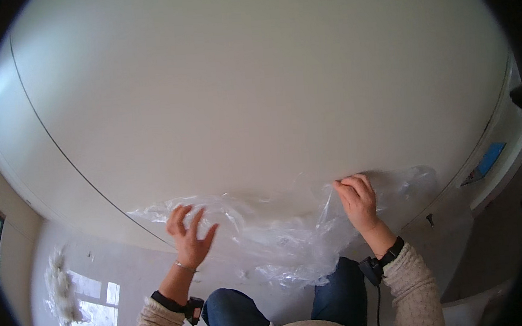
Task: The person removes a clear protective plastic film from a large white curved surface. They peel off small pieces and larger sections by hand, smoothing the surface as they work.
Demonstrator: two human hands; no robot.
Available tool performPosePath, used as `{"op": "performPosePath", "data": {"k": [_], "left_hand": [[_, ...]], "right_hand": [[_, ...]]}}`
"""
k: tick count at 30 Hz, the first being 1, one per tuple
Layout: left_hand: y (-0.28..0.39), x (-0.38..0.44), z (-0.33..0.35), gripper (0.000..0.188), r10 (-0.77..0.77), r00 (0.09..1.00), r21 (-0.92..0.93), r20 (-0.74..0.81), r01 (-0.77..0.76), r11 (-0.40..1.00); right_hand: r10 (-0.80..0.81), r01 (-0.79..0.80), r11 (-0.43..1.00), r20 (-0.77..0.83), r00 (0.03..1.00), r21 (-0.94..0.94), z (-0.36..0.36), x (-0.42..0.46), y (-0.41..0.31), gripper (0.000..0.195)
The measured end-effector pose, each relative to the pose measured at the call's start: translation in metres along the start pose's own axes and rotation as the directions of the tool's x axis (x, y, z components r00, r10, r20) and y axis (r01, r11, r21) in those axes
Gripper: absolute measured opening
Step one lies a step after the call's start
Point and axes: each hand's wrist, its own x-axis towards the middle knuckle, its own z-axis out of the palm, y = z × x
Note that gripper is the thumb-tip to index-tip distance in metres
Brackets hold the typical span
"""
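Observation:
A crumpled sheet of clear plastic film [289,247] hangs along the lower part of a large off-white panel [256,99] and gathers in front of my knees. With its fingertips pinched together, my right hand [359,199] grips the film's upper edge, close against the panel. Taut creases run down from that pinch. My left hand [191,236] is spread with its fingers apart, in front of the film's left part. Whether its fingertips touch the film cannot be told.
Dark seams [67,158] bound the panel on both sides. White fluffy or plastic waste [63,290] lies on the pale floor at left, beside window reflections. A small dark object [430,220] is on the floor at right. A blue flat item [485,163] stands farther right.

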Motion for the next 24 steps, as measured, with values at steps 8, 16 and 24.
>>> {"op": "performPosePath", "data": {"k": [8,16,24], "left_hand": [[0.122,0.092,0.056,0.040,0.234,0.970,-0.155,-0.069,-0.242,0.958],[0.145,0.110,0.083,0.021,0.279,0.933,0.005,-0.226,-0.285,0.958],[0.150,0.072,0.088,0.026,0.300,0.954,-0.074,-0.001,-0.299,0.951]], "right_hand": [[0.041,-0.045,0.996,0.056,0.998,0.071,-0.018,-0.009,-0.017,0.024],[0.030,-0.036,0.997,0.092,0.995,0.067,-0.011,-0.017,-0.006,0.023],[0.027,-0.027,1.000,-0.014,1.000,0.013,-0.012,-0.012,-0.011,0.027]]}}
